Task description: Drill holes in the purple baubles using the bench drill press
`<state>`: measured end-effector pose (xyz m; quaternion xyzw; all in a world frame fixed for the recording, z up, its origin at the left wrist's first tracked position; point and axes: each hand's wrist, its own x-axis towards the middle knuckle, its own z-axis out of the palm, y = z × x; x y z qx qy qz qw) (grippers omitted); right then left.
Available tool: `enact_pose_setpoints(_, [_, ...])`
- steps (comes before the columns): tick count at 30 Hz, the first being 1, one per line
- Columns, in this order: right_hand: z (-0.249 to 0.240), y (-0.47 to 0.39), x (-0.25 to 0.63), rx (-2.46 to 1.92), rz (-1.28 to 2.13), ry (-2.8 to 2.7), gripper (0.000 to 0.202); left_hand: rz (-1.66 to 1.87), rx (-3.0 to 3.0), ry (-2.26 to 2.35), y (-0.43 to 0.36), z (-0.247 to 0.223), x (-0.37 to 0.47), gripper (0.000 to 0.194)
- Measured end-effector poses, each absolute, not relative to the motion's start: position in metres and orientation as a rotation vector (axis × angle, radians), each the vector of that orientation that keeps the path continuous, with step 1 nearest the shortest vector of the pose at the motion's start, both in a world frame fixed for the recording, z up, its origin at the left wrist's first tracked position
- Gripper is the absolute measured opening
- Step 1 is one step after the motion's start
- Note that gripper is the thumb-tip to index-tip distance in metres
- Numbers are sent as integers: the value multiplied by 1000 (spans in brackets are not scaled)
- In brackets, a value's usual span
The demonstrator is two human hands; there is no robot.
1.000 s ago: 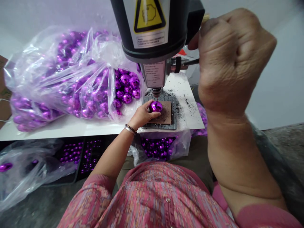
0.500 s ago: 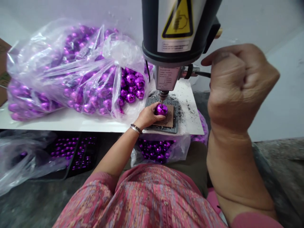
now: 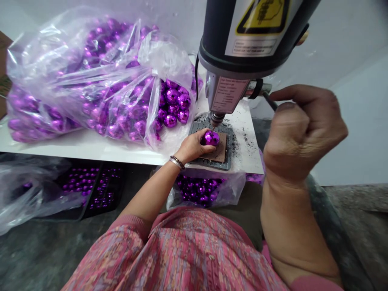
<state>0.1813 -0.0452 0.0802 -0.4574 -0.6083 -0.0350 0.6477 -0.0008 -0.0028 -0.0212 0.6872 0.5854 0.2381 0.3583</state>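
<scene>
A shiny purple ball (image 3: 211, 138) rests on a brown board (image 3: 220, 150) on the drill press's grey base (image 3: 228, 139), gripped between the thumb and fingers of my left hand (image 3: 194, 145). Just above the ball is the drill chuck (image 3: 216, 118); whether the bit touches the ball cannot be made out. On the right, my right hand (image 3: 303, 129) is closed around the dark lever (image 3: 270, 101) of the drill press (image 3: 245, 48), its thumb folded over.
A large clear bag (image 3: 75, 93) of purple balls lies on the white table (image 3: 75, 142). Below the table's front edge hangs another bag (image 3: 233, 190) of balls. Black crates (image 3: 96, 190) with purple balls stand at the lower left. Dark shavings lie around the base.
My right hand has moved down and left in the view with the lever. The view has shifted, so the drill press appears farther right and tilted. My left hand still holds the ball.
</scene>
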Motion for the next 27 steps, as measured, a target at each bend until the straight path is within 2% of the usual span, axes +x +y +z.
enact_pose_setpoints(5, [72,-44,181,-1021,-128,-1372,29,633,1761,1509,-5,-20,0,66])
enact_pose_setpoints(18, [46,-35,177,-924,-347,-1316,35,645,1742,1536,-9,-23,2,74])
enact_pose_setpoints(24, [23,-31,176,-919,-359,-1320,36,650,1768,1527,-12,-23,2,64])
enact_pose_setpoints(27, [31,-34,173,-951,-325,-1262,42,670,1757,1531,-11,-25,3,66])
